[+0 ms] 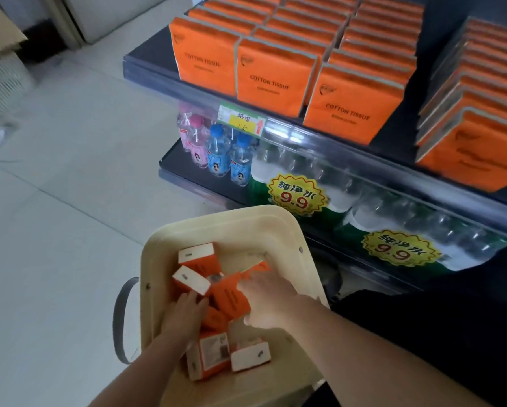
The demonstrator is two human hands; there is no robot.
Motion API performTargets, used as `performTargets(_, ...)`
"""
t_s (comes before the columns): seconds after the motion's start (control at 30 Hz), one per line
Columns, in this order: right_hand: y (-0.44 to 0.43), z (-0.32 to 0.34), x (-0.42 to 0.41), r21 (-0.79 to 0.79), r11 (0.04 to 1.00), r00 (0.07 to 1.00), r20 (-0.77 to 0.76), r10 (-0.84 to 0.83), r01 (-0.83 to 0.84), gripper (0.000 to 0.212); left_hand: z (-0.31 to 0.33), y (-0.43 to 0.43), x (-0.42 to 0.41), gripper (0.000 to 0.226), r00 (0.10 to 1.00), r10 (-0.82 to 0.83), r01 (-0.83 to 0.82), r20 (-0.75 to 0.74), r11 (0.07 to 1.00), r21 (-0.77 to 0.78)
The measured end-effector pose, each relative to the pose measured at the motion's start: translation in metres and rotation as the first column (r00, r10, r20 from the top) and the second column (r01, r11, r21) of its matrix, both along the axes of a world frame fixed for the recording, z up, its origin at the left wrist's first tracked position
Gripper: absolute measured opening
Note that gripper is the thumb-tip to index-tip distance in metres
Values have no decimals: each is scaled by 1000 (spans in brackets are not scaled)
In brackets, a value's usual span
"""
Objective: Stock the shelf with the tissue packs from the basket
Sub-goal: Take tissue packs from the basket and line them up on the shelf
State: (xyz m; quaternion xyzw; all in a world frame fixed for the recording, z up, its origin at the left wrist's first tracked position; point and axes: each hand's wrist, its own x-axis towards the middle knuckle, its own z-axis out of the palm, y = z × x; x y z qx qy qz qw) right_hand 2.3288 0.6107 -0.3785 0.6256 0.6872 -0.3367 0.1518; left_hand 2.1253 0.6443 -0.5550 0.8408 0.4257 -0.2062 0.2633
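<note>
The right hand (265, 301) lies palm down with its fingers spread and fairly straight across a small orange plastic-wrapped tissue pack (230, 296). It presses or covers the pack and does not yet clasp it. The left hand (184, 315) rests on the heap beside it, fingertips near a white-ended orange pack (191, 279). I cannot tell whether those fingers have closed round anything, since the knuckles hide them.

Both hands are down inside the cream rounded-rectangle plastic basket (217, 218), which stands on the pale tiled floor (55, 201) in front of the shelving. About half a dozen loose packs lie jumbled in it at all angles, one with a printed label (211, 353) facing up near the left forearm.

Above, the dark upper shelf (146, 63) already carries upright rows of larger-looking orange packs marked COTTON TISSUE (271, 71), with another stack further right (469, 136). A bare dark strip (405, 124) shows between these two groups.

The step in hand looks like the pick: gathering packs from the basket, with nothing lifted yet. The next move probably calls for closing the fingers round one or two packs and squaring them so that the printed face looks outward. They then have to be carried up over the basket rim and stood at the front of a row or in the bare strip. The standing rows are tight, so the front packs could tip.
</note>
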Motion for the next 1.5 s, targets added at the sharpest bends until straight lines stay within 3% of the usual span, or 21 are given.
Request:
performTargets(0.07,1,-4,3,-34,999,1000,-8,-19,19,49,20,9,13,54,992,114,-109,-45,988,105)
performTargets(0.1,2,-6,6,-49,998,999,-15,-39,38,49,26,14,14,44,991,126,-122,-40,990,74)
performTargets(0.2,7,-12,15,-83,986,988,-39,-151,148,52,40,39,12,20,947,308,-278,89,927,-250)
performTargets(0.33,17,-27,20,-118,934,930,-111,-350,337,77,76,68,14,41,809,555,-325,196,699,-637)
performTargets(0.4,19,-32,22,-173,883,869,-176,-463,435,82,77,77,14,51,719,657,-316,225,598,-737)
performTargets(0.47,21,-35,23,-192,841,815,-212,-539,506,75,78,82,16,67,686,691,-288,230,548,-786)
performTargets(0.53,21,-36,25,-156,815,790,-202,-579,558,67,74,79,23,60,628,735,-350,254,559,-751)
performTargets(0.57,22,-36,27,-111,810,790,-181,-586,575,61,67,76,25,46,604,740,-436,297,618,-654)
performTargets(0.6,23,-35,28,-59,805,791,-157,-591,590,53,59,73,27,37,677,656,-503,333,743,-441)
performTargets(0.63,24,-34,30,-12,794,785,-139,-603,608,48,48,69,27,37,828,480,-451,290,877,-166)
performTargets(0.67,26,-32,31,21,777,773,-131,-621,629,45,38,64,27,39,924,322,-329,207,944,2)
performTargets(0.7,26,-31,32,38,758,755,-130,-643,652,44,28,58,27,42,968,214,-224,131,972,72)
performTargets(0.8,29,-30,33,34,702,699,-141,-701,711,43,16,47,30,52,984,173,-175,51,983,46)
performTargets(0.9,31,-33,33,13,630,624,-158,-766,777,48,19,48,39,53,957,288,-289,29,951,107)
performTargets(1.03,33,-33,36,-8,597,588,-171,-791,802,37,15,51,41,60,796,602,-605,-59,791,-94)
performTargets(1.13,34,-31,37,11,617,608,-190,-771,787,32,12,49,41,38,609,792,-722,38,574,-387)
performTargets(1.2,32,-30,37,30,643,637,-179,-750,765,34,15,49,37,42,627,777,-690,55,587,-425)
performTargets(1.3,30,-24,35,102,685,692,-141,-708,721,34,25,52,31,42,737,670,-601,90,711,-366)
performTargets(1.43,33,-17,35,94,664,669,-161,-725,742,42,59,62,31,14,703,690,-601,174,707,-373)
performTargets(1.5,35,-14,39,59,610,610,-173,-773,790,57,78,70,34,32,671,724,-610,160,662,-436)
